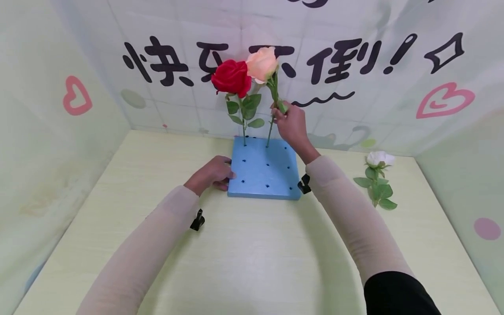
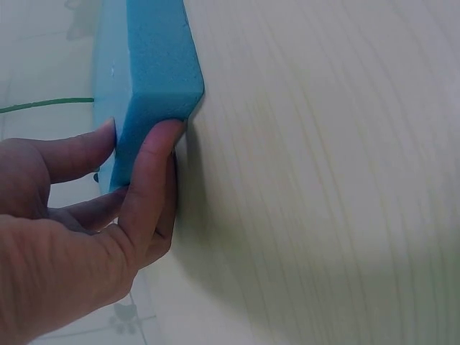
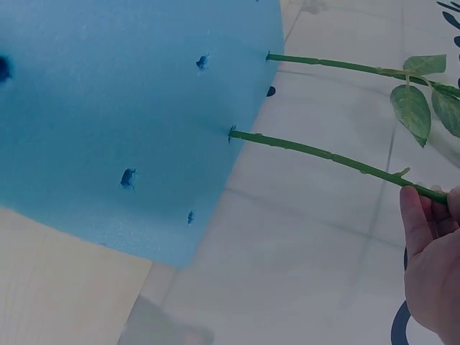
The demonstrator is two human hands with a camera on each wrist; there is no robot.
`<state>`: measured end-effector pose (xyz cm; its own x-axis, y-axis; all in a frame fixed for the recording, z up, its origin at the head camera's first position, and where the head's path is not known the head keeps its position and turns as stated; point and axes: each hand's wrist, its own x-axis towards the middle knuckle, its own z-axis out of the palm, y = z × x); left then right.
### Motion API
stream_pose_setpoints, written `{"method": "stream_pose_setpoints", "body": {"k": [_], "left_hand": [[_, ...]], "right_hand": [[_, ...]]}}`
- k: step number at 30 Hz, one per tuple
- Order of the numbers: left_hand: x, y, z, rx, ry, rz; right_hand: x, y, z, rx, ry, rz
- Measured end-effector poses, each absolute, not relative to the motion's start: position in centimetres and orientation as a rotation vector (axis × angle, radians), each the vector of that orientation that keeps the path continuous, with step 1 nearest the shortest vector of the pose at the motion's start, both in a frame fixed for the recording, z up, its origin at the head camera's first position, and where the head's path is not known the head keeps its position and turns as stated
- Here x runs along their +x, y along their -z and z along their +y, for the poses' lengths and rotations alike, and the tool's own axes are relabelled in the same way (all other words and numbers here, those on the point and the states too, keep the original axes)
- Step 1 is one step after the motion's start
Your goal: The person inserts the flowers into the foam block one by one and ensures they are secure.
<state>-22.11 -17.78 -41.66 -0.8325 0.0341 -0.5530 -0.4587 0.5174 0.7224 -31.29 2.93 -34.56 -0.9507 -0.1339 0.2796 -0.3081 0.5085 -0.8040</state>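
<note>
A blue foam board (image 1: pixel 257 175) with several small holes lies on the table. My left hand (image 1: pixel 215 171) grips its left edge, thumb on the top face and fingers against the side in the left wrist view. My right hand (image 1: pixel 292 124) pinches the green stem of a peach rose (image 1: pixel 262 64), whose lower end sits in a back-row hole, as the stem (image 3: pixel 309 149) shows in the right wrist view. Left of it a red rose (image 1: pixel 232 78) stands upright in another back-row hole, its leaves just below the bloom.
A white rose (image 1: pixel 379 159) with green leaves lies on the table (image 1: pixel 252 253) at the right, beyond my right forearm. A printed cloth backdrop (image 1: pixel 165 105) rises close behind the board, with side panels left and right.
</note>
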Motion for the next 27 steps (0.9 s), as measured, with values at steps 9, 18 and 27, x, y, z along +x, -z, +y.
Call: {"method": "stream_pose_setpoints", "body": {"k": [9, 18, 27], "left_hand": [[-22.2, 41.9, -17.8, -0.344, -1.290, 2.250], [-22.4, 42.1, -17.7, -0.343, -1.293, 2.252], [-22.5, 42.3, -17.7, -0.339, -1.278, 2.262]], "right_hand": [[-31.3, 34.8, 2.8, 0.422, -1.398, -2.533], [-31.4, 34.8, 3.2, 0.367, -1.496, -2.505], [-31.8, 35.0, 3.9, 0.375, -1.526, -2.493]]}}
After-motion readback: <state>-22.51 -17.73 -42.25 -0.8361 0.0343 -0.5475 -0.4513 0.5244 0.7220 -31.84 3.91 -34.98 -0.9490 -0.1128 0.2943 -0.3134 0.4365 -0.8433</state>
